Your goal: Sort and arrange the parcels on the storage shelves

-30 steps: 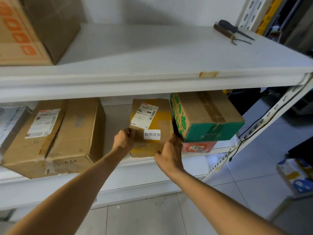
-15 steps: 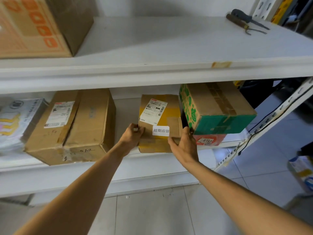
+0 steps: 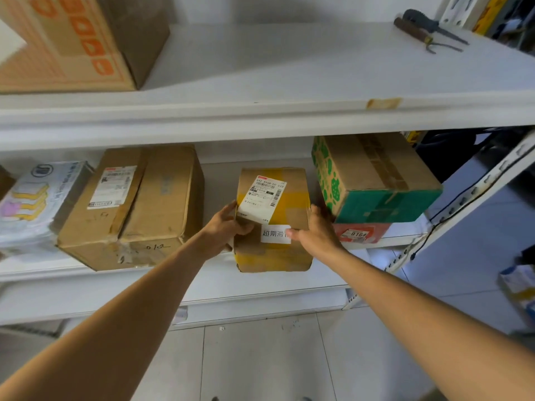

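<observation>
Closely, left hand (image 3: 223, 228) and right hand (image 3: 320, 234) clasp the yellow-taped parcel (image 3: 275, 256), fingers (image 3: 316, 212) curled, green-printed box (image 3: 376, 183) just beside.

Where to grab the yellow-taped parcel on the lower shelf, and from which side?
By its two side faces near the front, reaching in from the open front of the shelf. The yellow-taped parcel has a wide gap to the large brown box and a narrow one to the green-printed box. The left hand and right hand hold it so, thumbs on its front.
</observation>
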Available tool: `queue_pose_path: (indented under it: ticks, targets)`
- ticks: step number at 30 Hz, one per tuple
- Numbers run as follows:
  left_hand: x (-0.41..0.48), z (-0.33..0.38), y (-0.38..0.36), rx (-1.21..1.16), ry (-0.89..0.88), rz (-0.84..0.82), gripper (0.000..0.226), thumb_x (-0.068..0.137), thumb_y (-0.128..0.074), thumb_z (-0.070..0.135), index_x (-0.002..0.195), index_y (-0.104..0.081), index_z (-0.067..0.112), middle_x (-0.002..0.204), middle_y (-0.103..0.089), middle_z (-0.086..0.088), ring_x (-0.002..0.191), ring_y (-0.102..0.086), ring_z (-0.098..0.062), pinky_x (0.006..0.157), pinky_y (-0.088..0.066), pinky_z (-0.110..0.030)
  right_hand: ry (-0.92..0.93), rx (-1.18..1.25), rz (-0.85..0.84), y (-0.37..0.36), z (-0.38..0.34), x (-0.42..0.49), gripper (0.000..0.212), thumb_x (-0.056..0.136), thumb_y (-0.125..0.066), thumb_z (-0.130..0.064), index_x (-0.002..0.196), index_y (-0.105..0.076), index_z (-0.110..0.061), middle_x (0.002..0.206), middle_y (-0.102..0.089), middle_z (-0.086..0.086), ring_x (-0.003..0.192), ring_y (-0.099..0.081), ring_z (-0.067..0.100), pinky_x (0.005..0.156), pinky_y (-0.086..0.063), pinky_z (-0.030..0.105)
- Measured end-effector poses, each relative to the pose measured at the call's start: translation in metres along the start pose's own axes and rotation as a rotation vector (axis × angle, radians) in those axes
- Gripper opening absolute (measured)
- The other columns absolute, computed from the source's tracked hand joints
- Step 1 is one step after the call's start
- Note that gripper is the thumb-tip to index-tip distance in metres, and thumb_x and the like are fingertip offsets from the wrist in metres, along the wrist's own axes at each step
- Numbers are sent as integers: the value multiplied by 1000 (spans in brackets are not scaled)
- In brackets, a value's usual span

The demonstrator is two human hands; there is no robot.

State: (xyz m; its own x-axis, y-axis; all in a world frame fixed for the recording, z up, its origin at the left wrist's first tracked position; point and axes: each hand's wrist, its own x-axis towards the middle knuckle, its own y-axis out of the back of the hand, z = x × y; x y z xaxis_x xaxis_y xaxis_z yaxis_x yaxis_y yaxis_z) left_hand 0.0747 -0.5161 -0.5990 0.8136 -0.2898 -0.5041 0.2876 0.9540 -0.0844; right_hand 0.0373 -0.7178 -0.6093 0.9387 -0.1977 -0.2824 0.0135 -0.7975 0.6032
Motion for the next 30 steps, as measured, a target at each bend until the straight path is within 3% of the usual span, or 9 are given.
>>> queue_pose_path:
  ticks: [2,5,10,12,16,22,26,30]
  targets:
    - [5,-3,2,-60,10,-23,73,89,-58,-4,149,-31,28,123,-60,-2,102,-60,-22,76,-55,-43,-26,86,-40,1,1,8,79,81,-74,-31,143,-28,-16,142,-46,5,134,-39,29,106,-36,37]
    - [9,-5,4,-123,-5,-40,72,88,-53,-11,145,-35,30,115,-62,-1,99,-61,-22,83,-52,-47,-52,194,-110,1,5,13,96,86,-70,-29,155,-4,-22,156,-29,0,143,-26,24,113,-24,39]
    - [5,-8,7,-126,-57,-107,66,88,-50,-12,135,-42,34,117,-61,-3,99,-64,-21,67,-60,-34,-48,230,-122,1,10,22,105,81,-76,-25,155,-1,-26,153,-35,-2,142,-29,24,113,-26,41]
    - [5,-10,8,-90,-86,-153,65,89,-50,-10,133,-42,37,120,-60,-4,105,-64,-20,70,-60,-32,-42,236,-130,2,11,23,105,80,-77,-25,155,-3,-26,151,-38,-3,141,-32,23,113,-29,41]
    - [4,-10,9,-40,-78,-164,78,91,-50,-8,147,-23,39,127,-56,-3,114,-56,-22,80,-58,-37,-27,285,-113,5,14,19,98,77,-80,-24,154,-18,-27,147,-41,-1,138,-34,23,110,-30,38]
    - [0,-6,3,-45,-109,-121,62,91,-47,-12,122,-43,40,111,-62,3,99,-62,-16,65,-59,-26,-25,339,-90,7,16,14,90,74,-82,-23,148,-32,-28,124,-47,-7,124,-42,16,98,-32,25]
    - [1,-3,4,-12,-86,-121,63,91,-48,-12,125,-38,40,109,-59,7,94,-60,-13,62,-58,-28,-55,355,-82,3,15,15,98,69,-86,-29,149,-31,-32,140,-46,-1,131,-41,21,111,-36,40]
    - [7,-2,14,60,-70,-194,67,91,-52,-8,134,-34,40,118,-56,5,104,-57,-17,75,-55,-42,-110,393,-66,2,12,15,101,65,-88,-23,148,-33,-35,139,-42,-3,132,-39,20,109,-39,44]
